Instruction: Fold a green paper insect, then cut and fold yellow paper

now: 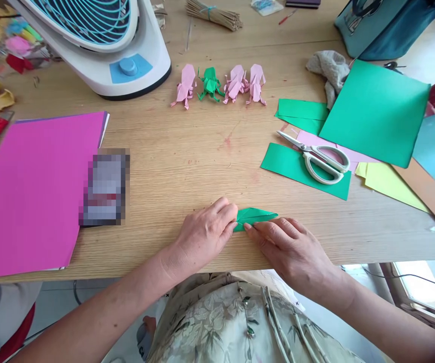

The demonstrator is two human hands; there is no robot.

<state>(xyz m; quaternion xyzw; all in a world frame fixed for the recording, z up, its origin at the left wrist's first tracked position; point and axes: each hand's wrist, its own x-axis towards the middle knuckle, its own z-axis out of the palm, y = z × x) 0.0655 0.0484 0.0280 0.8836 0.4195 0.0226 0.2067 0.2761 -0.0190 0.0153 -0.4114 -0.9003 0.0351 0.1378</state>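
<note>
A small piece of folded green paper (254, 216) lies near the table's front edge, between my two hands. Its left end is pinched in the curled fingers of my left hand (208, 229). My right hand (291, 244) grips the lower right side, thumb and fingertips close together on the paper. Creases run along the piece, and its right end narrows to a point. Both ends of my grip partly cover it. Beyond it, pink origami figures (236, 83) and a green origami figure (210, 83) stand in a row.
White-handled scissors (325, 164) rest on a green paper strip (277, 159) at the right. Behind them lies a large green sheet (378, 113). Magenta paper (32, 196) and a blurred-out dark object (106, 186) are at the left, a white fan (134, 65) behind. A teal bag (387, 30) stands back right.
</note>
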